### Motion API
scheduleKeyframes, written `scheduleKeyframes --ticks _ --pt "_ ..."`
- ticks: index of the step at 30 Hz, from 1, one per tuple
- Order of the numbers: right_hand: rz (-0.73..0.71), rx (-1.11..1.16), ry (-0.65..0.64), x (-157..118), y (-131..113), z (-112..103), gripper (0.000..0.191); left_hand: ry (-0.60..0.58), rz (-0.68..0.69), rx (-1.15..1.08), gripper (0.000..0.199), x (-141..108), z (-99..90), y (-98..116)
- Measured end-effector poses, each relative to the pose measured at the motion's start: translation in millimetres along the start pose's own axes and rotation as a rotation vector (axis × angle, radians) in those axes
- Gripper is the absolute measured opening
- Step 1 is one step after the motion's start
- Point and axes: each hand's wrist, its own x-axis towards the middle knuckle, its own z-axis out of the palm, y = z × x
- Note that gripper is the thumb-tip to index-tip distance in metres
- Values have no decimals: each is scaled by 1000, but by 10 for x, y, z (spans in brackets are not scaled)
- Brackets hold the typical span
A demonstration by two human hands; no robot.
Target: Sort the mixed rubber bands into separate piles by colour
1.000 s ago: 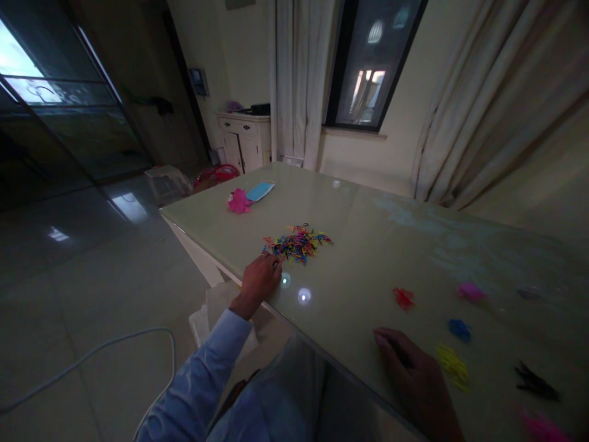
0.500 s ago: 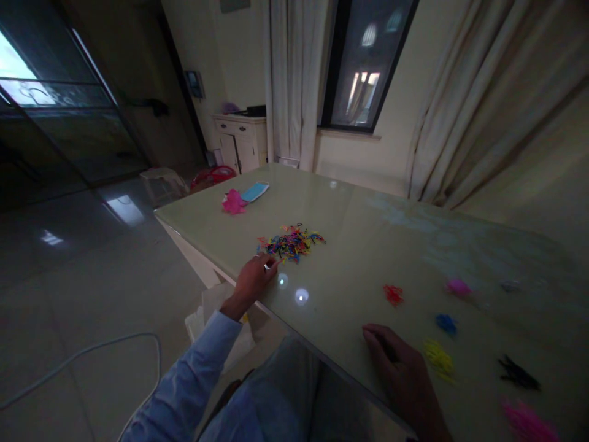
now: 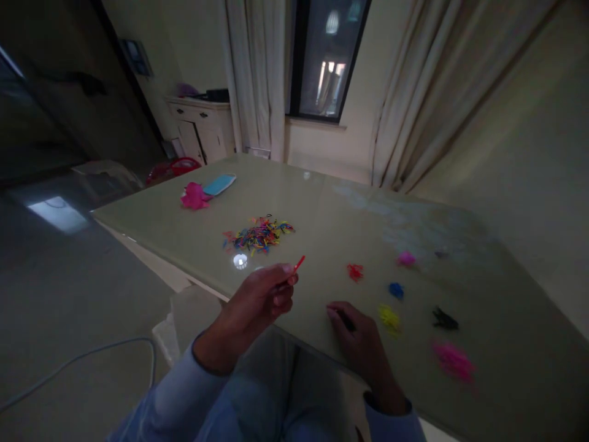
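Red strip [image 3: 299, 264] partly hidden by left fingers [image 3: 282, 271], deep-pink pile [image 3: 454, 361] blurred, window [image 3: 317, 73] cropped above

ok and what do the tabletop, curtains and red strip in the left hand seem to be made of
Tabletop: glossy, perhaps glass; it mirrors a bright light. Curtains: matte cloth, judging by the soft hanging folds. Red strip: evenly coloured, smooth-looking, perhaps rubber or plastic; too small to be sure.

On the table [image 3: 317, 215], a pile [image 3: 260, 236] lies before a mask [image 3: 219, 184], left of clumps [image 3: 389, 319].
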Motion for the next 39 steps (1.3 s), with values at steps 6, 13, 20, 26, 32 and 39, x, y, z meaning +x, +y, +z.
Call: scheduleKeyframes --ticks 6,13,20,26,32,39 --pt "17 23 -34 -16 -18 12 23 -53 216 555 24 770 417 -298" --pt "-56 47 -40 -31 -5 27 19 -231 464 1300 19 1599 588 -735" --pt "-60 37 -41 -42 -19 26 16 -240 476 1351 20 1739 479 -834" --pt "-43 39 -39 -44 -9 19 17 -160 362 1031 24 1532 354 -614" --pt "-40 59 -20 -27 -18 -5 19 36 540 1103 24 1029 -319 -539" --pt "41 -24 -66 23 -12 -13 26 80 733 1050 26 632 -1010 -504"
